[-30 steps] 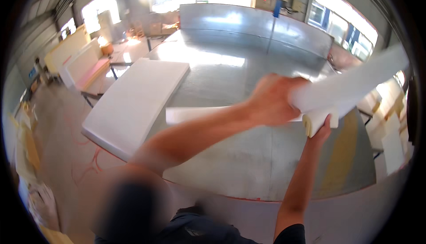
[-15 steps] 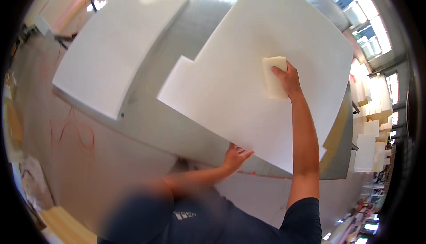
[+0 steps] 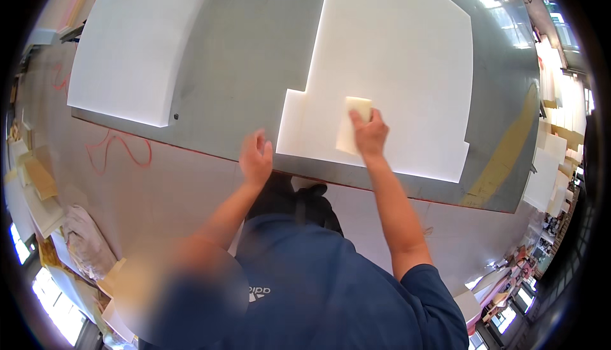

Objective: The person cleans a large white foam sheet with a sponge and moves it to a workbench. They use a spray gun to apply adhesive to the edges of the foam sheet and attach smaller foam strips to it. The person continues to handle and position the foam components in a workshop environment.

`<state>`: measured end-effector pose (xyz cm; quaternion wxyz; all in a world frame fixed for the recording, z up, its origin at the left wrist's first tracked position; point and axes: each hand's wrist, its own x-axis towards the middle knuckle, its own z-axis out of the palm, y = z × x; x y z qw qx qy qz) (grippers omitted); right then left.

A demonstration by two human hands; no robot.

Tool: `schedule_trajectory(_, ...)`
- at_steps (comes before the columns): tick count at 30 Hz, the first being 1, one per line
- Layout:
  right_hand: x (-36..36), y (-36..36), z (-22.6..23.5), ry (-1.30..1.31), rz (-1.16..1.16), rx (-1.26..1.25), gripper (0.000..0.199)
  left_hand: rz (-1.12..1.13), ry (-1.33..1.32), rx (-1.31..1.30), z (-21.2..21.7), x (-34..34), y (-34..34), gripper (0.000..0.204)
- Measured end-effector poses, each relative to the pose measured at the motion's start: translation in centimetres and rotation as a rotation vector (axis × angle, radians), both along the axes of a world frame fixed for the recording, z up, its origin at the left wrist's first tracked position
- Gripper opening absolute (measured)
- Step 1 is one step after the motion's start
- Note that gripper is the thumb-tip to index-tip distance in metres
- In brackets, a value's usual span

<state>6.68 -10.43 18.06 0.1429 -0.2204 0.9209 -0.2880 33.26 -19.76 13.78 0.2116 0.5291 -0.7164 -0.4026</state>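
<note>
- the right hand (image 3: 369, 135) has its fingers (image 3: 360, 121) curled over a small cream block (image 3: 352, 125), pinning it flat against the sheet beneath; the grip is closed on the block, thumb side toward the near edge.
- the block stands with its long axis running near to far, and it sits directly under those fingers, at the near part of a large white stepped sheet (image 3: 394, 63).
- the left hand (image 3: 256, 159) is empty, fingers loosely spread and half bent, hovering over the grey bench (image 3: 254, 50) just left of the sheet's near left corner; whether it touches the bench i cannot tell.
- the right hand is plainly the nearer one to the block; the left is apart from it, to the left.
- the sheet lies flat on the bench, its notched corner at the near left, its long side reaching far and right.
- a second white panel (image 3: 133, 44) lies on the far left of the bench, well apart from both hands.
- no containers show; stacks of pale boards (image 3: 547, 171) stand at the right, beyond the bench.
</note>
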Motion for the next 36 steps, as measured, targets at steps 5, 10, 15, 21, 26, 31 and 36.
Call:
schedule_trajectory(5, 6.5, -6.2, 1.2, 0.087, 0.13, -0.047, 0.034, -0.036, 0.143, 0.231, -4.3, -1.3, -1.7, 0.038)
schedule_trajectory(10, 8.3, -8.4, -5.2, 0.177, 0.232, 0.116, 0.024, -0.128, 0.225, 0.49, -5.2, -1.8, -1.7, 0.037)
schedule_trajectory(15, 10.9, -8.0, -2.5, 0.137, 0.312, 0.012, 0.018, -0.008, 0.468, 0.74, -6.6, -0.7, -3.6, 0.034)
schedule_trajectory(21, 13.0, -5.0, -2.3, 0.077, 0.372, 0.011, 0.014, -0.025, 0.415, 0.77, -5.1, -0.2, -4.3, 0.035)
schedule_trajectory(26, 12.3, 1.5, -2.8, -0.152, 0.43, 0.009, 0.017, -0.007, 0.471, 0.519, -2.4, -2.9, -3.9, 0.039)
schedule_trajectory(31, 0.9, 10.0, 0.4, 0.139, 0.162, -0.133, 0.035, -0.384, 0.136, -0.06, -1.2, -9.9, -1.2, 0.046)
schedule_trajectory(36, -16.6, 29.2, -0.8, 0.42, -0.3, 0.041, 0.027, -0.89, -0.149, -0.449, -1.0, -18.9, 6.0, 0.071)
